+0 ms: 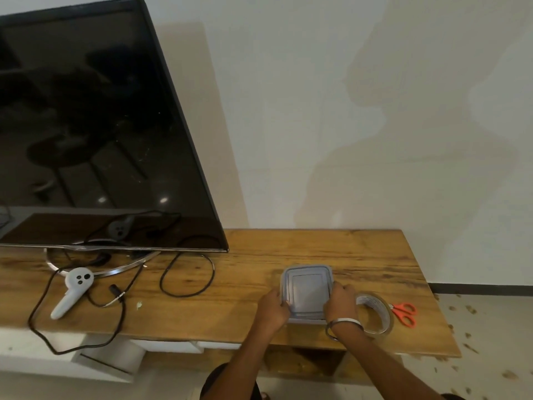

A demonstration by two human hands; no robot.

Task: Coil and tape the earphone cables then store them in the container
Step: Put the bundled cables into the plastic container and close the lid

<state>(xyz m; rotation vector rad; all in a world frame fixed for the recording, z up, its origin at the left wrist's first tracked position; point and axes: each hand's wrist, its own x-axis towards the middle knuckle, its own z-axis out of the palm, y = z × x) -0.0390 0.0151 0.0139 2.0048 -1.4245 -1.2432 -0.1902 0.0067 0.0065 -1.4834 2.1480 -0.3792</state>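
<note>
A square grey plastic container (pixel 307 290) with its lid on sits on the wooden table (pixel 253 264). My left hand (pixel 272 308) grips its left side and my right hand (pixel 341 303) grips its right side. A roll of clear tape (pixel 377 313) lies just right of my right wrist. Red-handled scissors (pixel 405 313) lie beyond the tape. A black cable (pixel 187 272) loops on the table to the left. No earphones show; the container's inside is hidden by the lid.
A large dark TV (pixel 95 125) stands on a ring base at the left. A white controller (pixel 72 293) and more black cable (pixel 43 327) lie in front of it, the cable hanging over the table's front edge. A white wall rises behind.
</note>
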